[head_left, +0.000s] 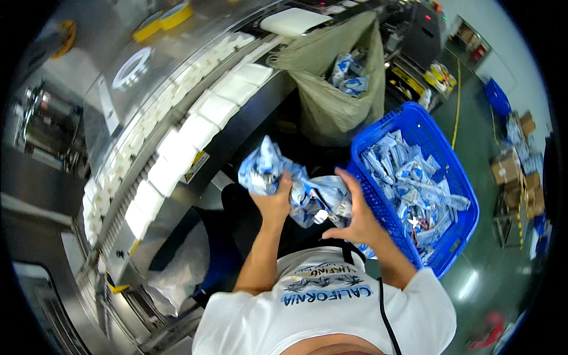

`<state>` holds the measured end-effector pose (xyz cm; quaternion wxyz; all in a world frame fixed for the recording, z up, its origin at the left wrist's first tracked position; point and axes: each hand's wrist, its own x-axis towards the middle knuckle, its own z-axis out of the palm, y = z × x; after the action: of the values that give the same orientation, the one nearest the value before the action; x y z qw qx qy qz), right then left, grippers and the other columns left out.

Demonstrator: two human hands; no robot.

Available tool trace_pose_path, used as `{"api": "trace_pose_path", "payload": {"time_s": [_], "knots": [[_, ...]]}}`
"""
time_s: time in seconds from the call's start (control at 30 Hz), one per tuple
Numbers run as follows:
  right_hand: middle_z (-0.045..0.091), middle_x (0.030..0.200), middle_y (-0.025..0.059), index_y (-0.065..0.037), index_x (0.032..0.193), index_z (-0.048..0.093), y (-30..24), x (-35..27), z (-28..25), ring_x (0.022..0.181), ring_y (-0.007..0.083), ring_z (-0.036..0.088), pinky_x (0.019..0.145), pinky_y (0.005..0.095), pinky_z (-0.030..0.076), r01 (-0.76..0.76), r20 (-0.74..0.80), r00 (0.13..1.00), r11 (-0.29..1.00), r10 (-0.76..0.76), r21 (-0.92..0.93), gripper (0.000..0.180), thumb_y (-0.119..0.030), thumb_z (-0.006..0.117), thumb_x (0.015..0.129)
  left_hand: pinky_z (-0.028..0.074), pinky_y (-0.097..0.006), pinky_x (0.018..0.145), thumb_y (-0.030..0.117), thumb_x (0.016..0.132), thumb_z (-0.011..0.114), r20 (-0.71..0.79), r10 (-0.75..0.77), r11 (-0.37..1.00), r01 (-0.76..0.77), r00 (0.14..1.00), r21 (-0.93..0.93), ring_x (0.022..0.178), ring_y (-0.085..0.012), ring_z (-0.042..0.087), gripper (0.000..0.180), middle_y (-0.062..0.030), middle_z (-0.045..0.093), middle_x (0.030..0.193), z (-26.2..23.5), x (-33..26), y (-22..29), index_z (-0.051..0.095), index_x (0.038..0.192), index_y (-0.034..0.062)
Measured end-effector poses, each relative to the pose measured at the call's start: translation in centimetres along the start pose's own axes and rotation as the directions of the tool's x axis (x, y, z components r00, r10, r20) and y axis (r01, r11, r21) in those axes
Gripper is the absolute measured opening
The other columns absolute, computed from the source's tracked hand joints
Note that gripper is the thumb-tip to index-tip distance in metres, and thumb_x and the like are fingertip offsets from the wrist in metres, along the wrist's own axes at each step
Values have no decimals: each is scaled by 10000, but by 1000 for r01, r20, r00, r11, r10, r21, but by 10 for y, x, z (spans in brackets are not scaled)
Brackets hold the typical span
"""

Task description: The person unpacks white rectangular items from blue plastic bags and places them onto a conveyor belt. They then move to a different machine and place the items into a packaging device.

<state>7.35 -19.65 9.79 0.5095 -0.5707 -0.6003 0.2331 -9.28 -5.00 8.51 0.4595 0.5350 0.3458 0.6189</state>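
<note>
My left hand [274, 200] is closed round a bunch of crumpled blue-and-white plastic packets [260, 168], held up in front of my body. More such packets [322, 195] are in my right hand [359, 214], its thumb below and its fingers at their right side. The two bunches meet between my hands, and I cannot tell whether they are joined. A small white round piece [321, 216] shows at the lower edge of the bunch. Just right of my right hand stands a blue plastic basket [408, 115], filled with similar packets [408, 177].
A conveyor carries a row of white flat pieces [198, 130] along my left. Beyond my hands stands a large olive woven sack [325, 112] with packets inside. A bin with a clear plastic liner [180, 269] is at lower left. Cardboard boxes [506, 168] stand far right.
</note>
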Motion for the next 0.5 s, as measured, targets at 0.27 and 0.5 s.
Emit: {"api": "trace_pose_path", "payload": {"time_s": [0.27, 0.5], "knots": [[760, 1012, 220, -16, 1144, 708, 145, -170, -19, 1014, 412, 731, 898, 447, 571, -593, -143, 799, 729, 584, -342, 394, -169, 777, 787, 513, -311, 688, 262, 884, 784, 314, 200, 619, 129, 928, -775, 808, -175, 585, 442, -84, 600, 980, -21, 74, 64, 569, 1171, 4], [714, 950, 268, -9, 1110, 679, 82, -75, -104, 946, 431, 717, 833, 439, 559, -388, -334, 909, 800, 250, -458, 322, -79, 686, 795, 508, -393, 1001, 114, 649, 887, 718, 21, 915, -302, 696, 267, 1184, -272, 592, 983, -183, 544, 1286, -32, 29, 47, 354, 1471, 27]]}}
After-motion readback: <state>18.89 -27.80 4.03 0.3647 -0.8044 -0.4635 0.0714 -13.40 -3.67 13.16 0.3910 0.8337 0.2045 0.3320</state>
